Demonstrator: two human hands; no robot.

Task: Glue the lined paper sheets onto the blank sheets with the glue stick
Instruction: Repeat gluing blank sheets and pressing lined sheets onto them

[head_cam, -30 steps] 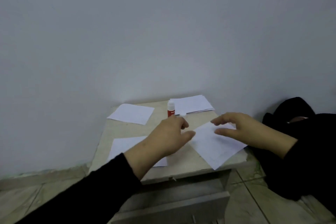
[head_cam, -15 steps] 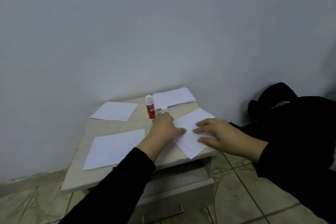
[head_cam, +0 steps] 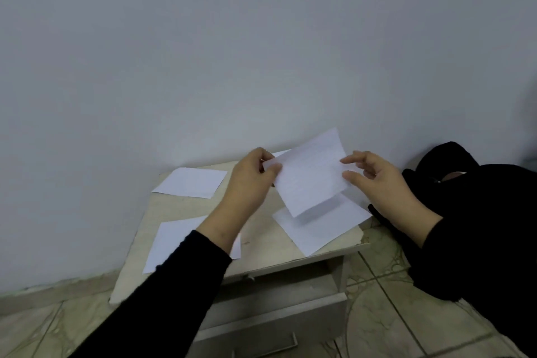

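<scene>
A faintly lined paper sheet (head_cam: 309,176) is held up above the small table, tilted. My left hand (head_cam: 250,180) pinches its left edge and my right hand (head_cam: 374,180) pinches its right edge. Right below it a white sheet (head_cam: 316,227) lies on the table's right front corner. Two more white sheets lie flat, one at the back left (head_cam: 190,182) and one at the front left (head_cam: 174,238) partly under my left forearm. The glue stick and the paper stack at the back are hidden behind my hands and the raised sheet.
The small beige table (head_cam: 261,259) stands against a plain grey wall, with a drawer (head_cam: 276,320) below its front. A black garment (head_cam: 479,227) lies to the right on the tiled floor (head_cam: 377,314).
Both hands were pressing on a sheet at the table's right front. Now they have lifted a lined sheet off it and hold it up in the air, hiding the glue stick.
</scene>
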